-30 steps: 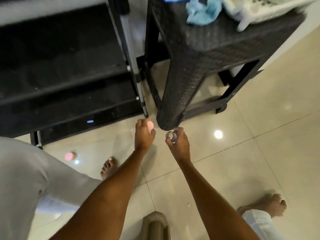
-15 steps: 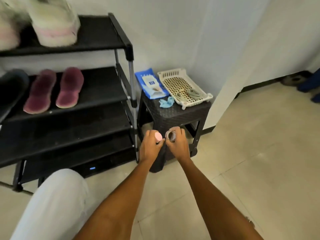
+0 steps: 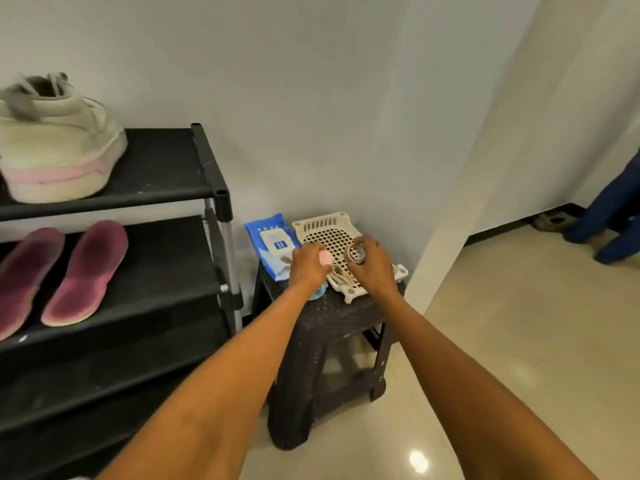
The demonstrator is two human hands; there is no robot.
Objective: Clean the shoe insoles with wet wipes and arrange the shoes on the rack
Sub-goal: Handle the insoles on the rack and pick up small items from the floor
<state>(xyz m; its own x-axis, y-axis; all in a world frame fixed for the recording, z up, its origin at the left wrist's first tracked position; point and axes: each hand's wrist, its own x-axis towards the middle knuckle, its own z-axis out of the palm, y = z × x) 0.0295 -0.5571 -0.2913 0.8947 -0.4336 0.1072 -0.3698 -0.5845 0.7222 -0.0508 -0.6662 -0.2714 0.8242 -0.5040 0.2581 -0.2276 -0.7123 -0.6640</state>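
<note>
My left hand grips a small pink round object above the dark stool. Beside it, my right hand holds a small round silvery container over the white perforated basket. A blue pack of wet wipes lies on the stool left of the basket. Two pink-purple insoles rest on the second shelf of the black shoe rack. A white sneaker with a pink sole stripe stands on the top shelf.
A light blue cloth peeks out under my left wrist. Beige cords lie in the basket's front corner. The stool stands in a wall corner on glossy tile floor. A person in blue clothing is at the far right.
The view has risen from the floor to the stool top. Both hands moved up and forward with their small objects, from in front of the stool to over the basket.
</note>
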